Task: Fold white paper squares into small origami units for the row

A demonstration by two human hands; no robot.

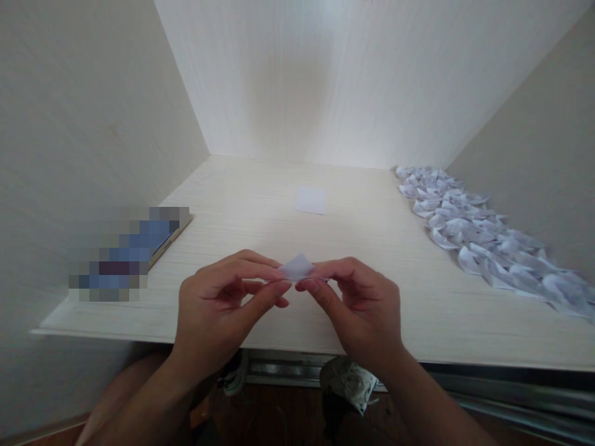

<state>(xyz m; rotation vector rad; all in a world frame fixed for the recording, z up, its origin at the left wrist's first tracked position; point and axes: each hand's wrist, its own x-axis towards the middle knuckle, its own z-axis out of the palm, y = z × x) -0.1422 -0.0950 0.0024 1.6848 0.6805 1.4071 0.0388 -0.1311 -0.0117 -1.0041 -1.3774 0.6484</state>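
A small folded piece of white paper (pixel 298 266) is held up over the front part of the shelf, its pointed tip facing away from me. My left hand (pixel 227 303) pinches its left side between thumb and fingers. On the right side, my right hand (pixel 360 303) grips it the same way, with the two thumbs close together. The paper's lower edge is partly covered by my fingertips. Beyond my hands, a flat square sheet of white paper (pixel 310 201) lies on the pale wooden surface (pixel 242 198).
Rows of folded white paper pieces (pixel 478 229) line the right side, reaching from the back wall towards the front edge. A blurred-out flat object (pixel 134 254) leans or lies by the left wall. Panels enclose the surface at left, back and right. Shoes (pixel 346 384) show below.
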